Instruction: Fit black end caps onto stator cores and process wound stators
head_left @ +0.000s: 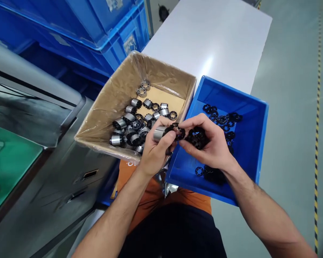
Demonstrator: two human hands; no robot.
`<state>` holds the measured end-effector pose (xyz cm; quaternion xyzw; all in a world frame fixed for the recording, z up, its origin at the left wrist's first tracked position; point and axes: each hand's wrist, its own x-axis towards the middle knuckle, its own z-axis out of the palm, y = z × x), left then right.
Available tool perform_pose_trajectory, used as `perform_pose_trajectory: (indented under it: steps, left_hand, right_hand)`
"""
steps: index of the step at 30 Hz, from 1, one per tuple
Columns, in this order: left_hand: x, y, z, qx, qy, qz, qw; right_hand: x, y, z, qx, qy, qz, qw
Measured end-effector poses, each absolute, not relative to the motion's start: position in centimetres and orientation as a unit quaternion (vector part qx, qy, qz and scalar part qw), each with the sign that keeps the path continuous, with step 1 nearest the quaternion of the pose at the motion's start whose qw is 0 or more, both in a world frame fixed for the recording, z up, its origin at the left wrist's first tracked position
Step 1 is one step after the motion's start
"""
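Steel-grey, the sleeve (pixel 159 133) sat pinched in the left hand (pixel 153 150); the right hand (pixel 211 145), cupping black rings (pixel 197 138), fed 1 to its 3 o'clock end; squareness seemed key.

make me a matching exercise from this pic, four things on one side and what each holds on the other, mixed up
1 left hand
2 right hand
3 cardboard box
4 blue bin

a loose black rings
b metal cylinder
c heap of metal cylinders
d bunch of black rings

Pairs: 1-b, 2-d, 3-c, 4-a
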<state>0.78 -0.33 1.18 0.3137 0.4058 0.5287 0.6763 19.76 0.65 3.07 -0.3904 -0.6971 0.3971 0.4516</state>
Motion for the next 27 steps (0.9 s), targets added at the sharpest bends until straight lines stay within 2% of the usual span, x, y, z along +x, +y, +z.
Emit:
perform_pose_trajectory:
  steps: [4, 8, 13, 18, 27]
  left_hand:
    - [0.6, -0.7, 1.1, 0.315, 0.406, 0.521, 0.681]
    - [0.2, -1.0, 0.6, 0.312, 0.398, 0.511, 0.694]
    - [0.6, -0.7, 1.5, 0.283, 0.395, 0.532, 0.693]
    - [0.6, -1.1, 1.4, 0.320, 0.380, 0.504, 0.707]
    - [0.2, -0.8, 0.1, 0.394, 0.337, 0.492, 0.700]
  right_hand:
    - [19.5, 0.7, 3.0, -0.367, -0.685, 0.435, 0.454]
    - [19.6, 0.7, 3.4, -0.343, -0.710, 0.414, 0.454]
    - [20.0, 0.6, 3.8, -0.387, -0.710, 0.382, 0.449]
    - [19.6, 0.3, 3.2, -0.408, -0.680, 0.370, 0.483]
    - [19.9, 0.6, 3.2, -0.395, -0.704, 0.395, 0.439]
